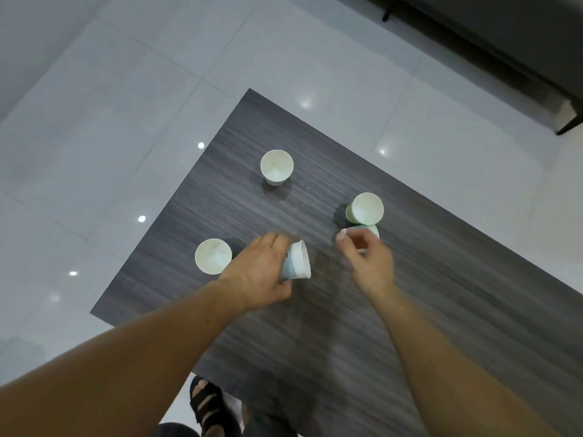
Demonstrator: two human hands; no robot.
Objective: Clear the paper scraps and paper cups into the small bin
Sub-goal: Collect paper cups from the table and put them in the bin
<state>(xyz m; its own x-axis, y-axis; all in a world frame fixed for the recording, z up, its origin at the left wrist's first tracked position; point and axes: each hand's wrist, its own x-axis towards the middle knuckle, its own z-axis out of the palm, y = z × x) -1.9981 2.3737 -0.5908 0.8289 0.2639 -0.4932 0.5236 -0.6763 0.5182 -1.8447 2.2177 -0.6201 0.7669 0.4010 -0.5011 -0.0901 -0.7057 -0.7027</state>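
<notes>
Head view: the left hand is clamped on a paper cup tipped sideways over the dark table. The right hand curls round a second cup. Standing upright are a far cup, a left cup, and a right cup just beside the second cup.

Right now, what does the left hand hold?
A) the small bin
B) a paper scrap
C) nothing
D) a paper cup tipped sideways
D: the left hand grips a paper cup tipped sideways, its rim facing the right hand, which holds a second cup.
</notes>
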